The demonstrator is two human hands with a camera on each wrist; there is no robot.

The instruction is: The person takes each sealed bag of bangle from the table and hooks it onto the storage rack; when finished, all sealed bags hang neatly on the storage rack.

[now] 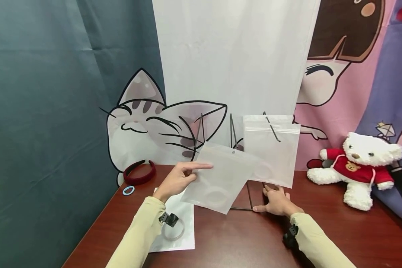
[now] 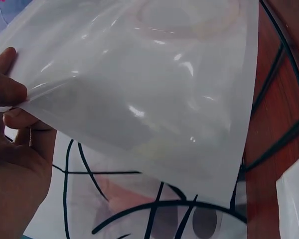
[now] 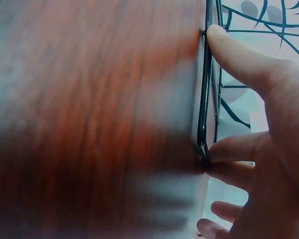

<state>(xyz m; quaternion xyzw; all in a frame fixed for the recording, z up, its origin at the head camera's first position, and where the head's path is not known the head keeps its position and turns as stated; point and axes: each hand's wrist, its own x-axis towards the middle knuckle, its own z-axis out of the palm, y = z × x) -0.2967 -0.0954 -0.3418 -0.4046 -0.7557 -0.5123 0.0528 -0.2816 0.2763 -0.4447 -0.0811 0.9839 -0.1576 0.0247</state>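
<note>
A translucent white zip bag (image 1: 221,178) with a ring-shaped item faintly showing inside hangs tilted from my left hand (image 1: 182,176). Thumb and fingers pinch its left edge, and the index finger points along its front. Behind it stands a black wire rack (image 1: 249,195) with upright hooks, partly hidden by the bag. My right hand (image 1: 276,201) holds the rack's base at its right front, thumb and fingers spread along the wire (image 3: 204,99). A similar bag (image 1: 274,156) hangs from the rack's right hook. The held bag's punched hole is apart from any hook.
Another white bag (image 1: 187,227) with a ring-shaped item lies flat on the table (image 1: 234,242), under my left forearm. A dark red headband (image 1: 140,180) and a light blue ring (image 1: 128,190) sit at the back left. On the right sits a white teddy bear (image 1: 358,167) in a red top.
</note>
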